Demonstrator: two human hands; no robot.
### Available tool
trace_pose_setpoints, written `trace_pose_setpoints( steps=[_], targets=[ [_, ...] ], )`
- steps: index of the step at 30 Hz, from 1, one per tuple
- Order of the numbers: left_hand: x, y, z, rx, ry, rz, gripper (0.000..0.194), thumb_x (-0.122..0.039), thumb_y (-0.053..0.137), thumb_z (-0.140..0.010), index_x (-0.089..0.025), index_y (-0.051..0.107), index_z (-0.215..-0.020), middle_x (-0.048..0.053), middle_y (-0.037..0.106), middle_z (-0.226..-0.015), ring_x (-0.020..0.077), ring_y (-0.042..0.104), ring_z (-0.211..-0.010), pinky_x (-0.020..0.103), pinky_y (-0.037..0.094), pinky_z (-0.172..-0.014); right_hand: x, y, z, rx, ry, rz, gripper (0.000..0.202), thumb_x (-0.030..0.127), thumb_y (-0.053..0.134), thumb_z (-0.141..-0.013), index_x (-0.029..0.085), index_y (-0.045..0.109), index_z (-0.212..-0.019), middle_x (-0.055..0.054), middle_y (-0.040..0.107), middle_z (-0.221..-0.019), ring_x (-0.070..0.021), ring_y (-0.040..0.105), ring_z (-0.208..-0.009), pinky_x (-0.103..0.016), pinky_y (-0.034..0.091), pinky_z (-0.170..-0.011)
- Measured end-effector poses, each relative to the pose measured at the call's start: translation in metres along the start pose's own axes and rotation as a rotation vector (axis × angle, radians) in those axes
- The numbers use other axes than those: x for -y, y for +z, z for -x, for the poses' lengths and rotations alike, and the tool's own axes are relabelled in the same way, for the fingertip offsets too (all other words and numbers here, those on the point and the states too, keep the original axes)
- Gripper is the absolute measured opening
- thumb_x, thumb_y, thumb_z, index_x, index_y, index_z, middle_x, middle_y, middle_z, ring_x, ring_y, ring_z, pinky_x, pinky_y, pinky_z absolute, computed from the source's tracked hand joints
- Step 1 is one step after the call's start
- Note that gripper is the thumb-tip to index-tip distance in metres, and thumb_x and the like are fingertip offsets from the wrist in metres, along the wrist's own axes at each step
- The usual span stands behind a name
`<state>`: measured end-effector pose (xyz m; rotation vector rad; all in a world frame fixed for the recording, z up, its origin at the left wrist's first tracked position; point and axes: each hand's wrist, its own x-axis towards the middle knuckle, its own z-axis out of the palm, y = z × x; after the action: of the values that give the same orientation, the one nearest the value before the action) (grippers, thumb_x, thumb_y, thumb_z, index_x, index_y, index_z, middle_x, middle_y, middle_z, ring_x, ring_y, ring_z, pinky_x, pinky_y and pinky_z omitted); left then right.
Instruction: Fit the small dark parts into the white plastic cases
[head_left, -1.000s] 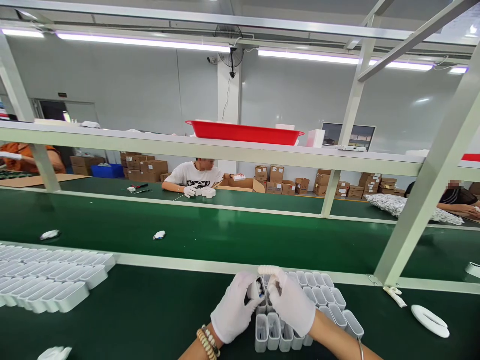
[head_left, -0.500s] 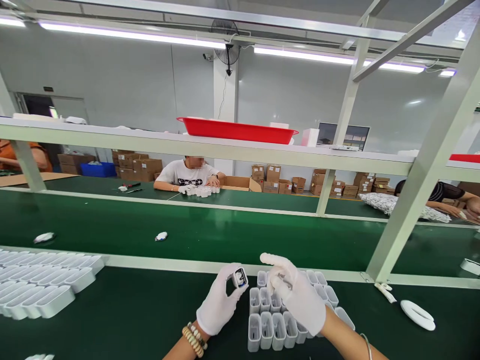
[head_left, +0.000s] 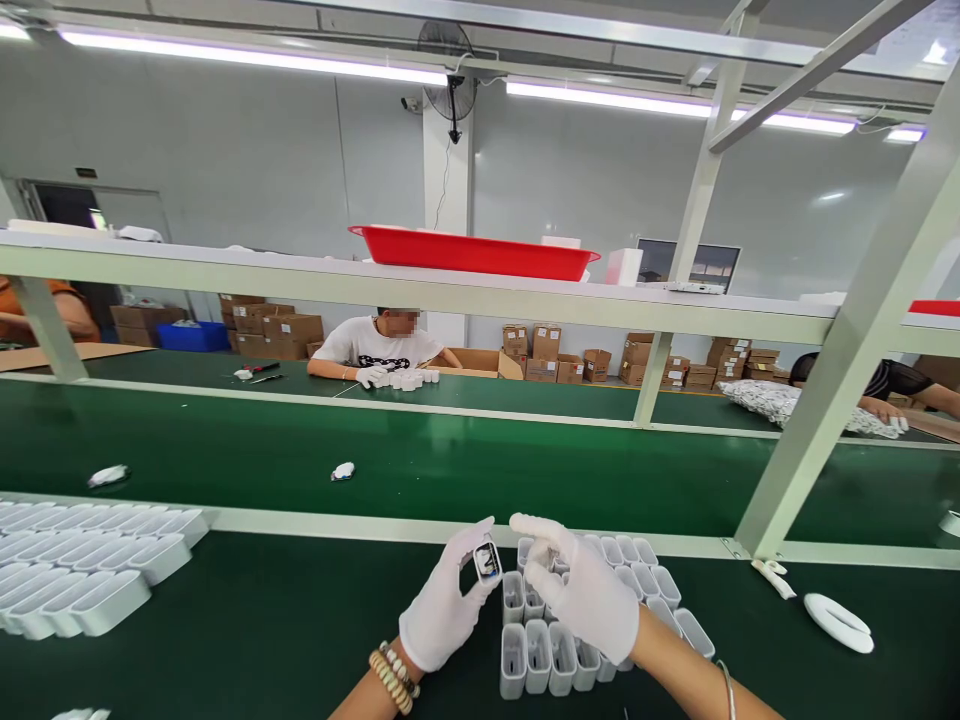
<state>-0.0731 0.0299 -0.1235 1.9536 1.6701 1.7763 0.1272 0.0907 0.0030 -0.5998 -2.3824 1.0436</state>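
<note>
Left hand (head_left: pixel 441 608) pinches white housing (head_left: pixel 487 563), probably light, stiff, best gripped by sidewalls; right hand (head_left: pixel 589 595) half-curled, contents unclear.

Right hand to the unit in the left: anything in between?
Nothing visible blocks it. A small gap parts the right hand from the unit in the left hand; the cups seen in that gap appear to stand lower, on the green bench.

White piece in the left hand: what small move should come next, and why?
Perhaps bring the right hand to the white piece: the left hand holds it with its dark-marked end exposed, and the right is close, over the white cups.
</note>
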Motion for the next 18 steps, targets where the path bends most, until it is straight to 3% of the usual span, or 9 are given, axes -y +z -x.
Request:
trace_pose_setpoints(
  steps=[4, 8, 10, 18],
  targets=[
    [-0.001, 0.0, 0.0, 0.004, -0.013, 0.007, 0.049, -0.017, 0.056, -0.092, -0.024, 0.045, -0.138, 0.016, 0.057, -0.138, 0.0277, 0.058, -0.128, 0.047, 0.053, -0.104, -0.006, 0.003, -0.003, 0.007, 0.068, 0.076, 0.049, 0.019, 0.04, -0.091, 0.023, 0.056, -0.138, 0.001, 0.061, -0.077, -0.0135, 0.052, -0.065, -0.031, 0.05, -0.071],
    [-0.005, -0.002, -0.001, 0.014, 0.028, -0.012, 0.049, -0.018, 0.056, -0.092, -0.024, 0.043, -0.139, 0.016, 0.056, -0.14, 0.0271, 0.059, -0.127, 0.046, 0.054, -0.102, -0.012, 0.005, -0.005, 0.059, 0.112, 0.09, 0.052, 0.016, 0.038, -0.091, 0.025, 0.053, -0.14, -0.003, 0.068, -0.095, -0.012, 0.055, -0.067, -0.027, 0.048, -0.066],
    [-0.008, -0.003, -0.002, 0.032, 0.059, -0.039, 0.048, -0.019, 0.056, -0.093, -0.024, 0.042, -0.139, 0.017, 0.056, -0.139, 0.027, 0.06, -0.126, 0.047, 0.054, -0.102, -0.011, 0.007, -0.006, 0.086, 0.108, 0.091, 0.052, 0.018, 0.04, -0.091, 0.025, 0.052, -0.141, -0.003, 0.069, -0.095, -0.0125, 0.057, -0.069, -0.026, 0.048, -0.066],
    [-0.016, -0.001, 0.003, 0.083, 0.231, -0.139, 0.048, -0.04, 0.05, -0.099, -0.025, 0.035, -0.142, 0.02, 0.059, -0.132, 0.0289, 0.062, -0.123, 0.047, 0.057, -0.098, -0.004, 0.021, -0.005, 0.067, 0.178, -0.056, 0.06, 0.031, 0.059, -0.085, 0.018, 0.048, -0.143, -0.011, 0.073, -0.105, -0.0255, 0.068, -0.09, -0.035, 0.054, -0.078]
  ],
)
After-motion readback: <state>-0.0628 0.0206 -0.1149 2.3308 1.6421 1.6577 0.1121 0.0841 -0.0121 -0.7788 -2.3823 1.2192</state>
